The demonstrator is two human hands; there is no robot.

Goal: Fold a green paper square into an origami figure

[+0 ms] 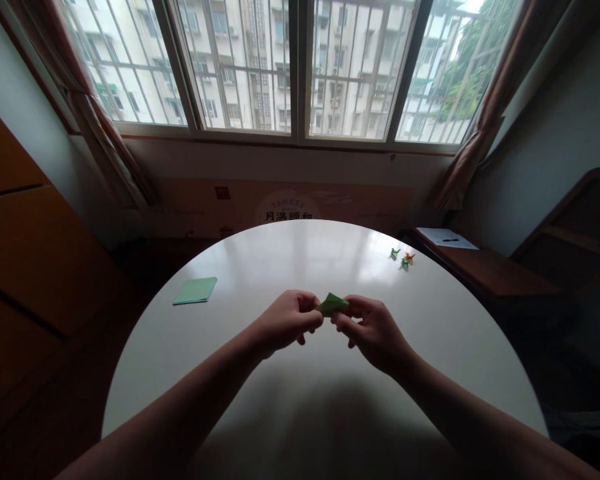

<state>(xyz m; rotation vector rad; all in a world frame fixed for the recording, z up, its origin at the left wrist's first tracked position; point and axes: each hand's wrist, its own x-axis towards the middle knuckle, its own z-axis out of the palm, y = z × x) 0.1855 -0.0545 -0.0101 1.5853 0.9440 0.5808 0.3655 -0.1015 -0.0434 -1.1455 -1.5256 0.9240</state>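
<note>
Between my two hands is a small piece of folded green paper (333, 304), with a pointed flap standing up at its top. My left hand (294, 319) pinches its left end between thumb and fingers. On the other side, my right hand (369, 323) grips the right end the same way. Both hands are above the middle of a round white table (310, 413). The lower part of the paper is partly covered by my fingers.
A stack of green square paper (196, 291) lies at the table's left. Several small folded paper figures (405, 261), green and orange, sit at the far right. Beyond the table's right edge, a brown wooden surface (500, 270) holds a white sheet (443, 238) and a dark pen (451, 240).
</note>
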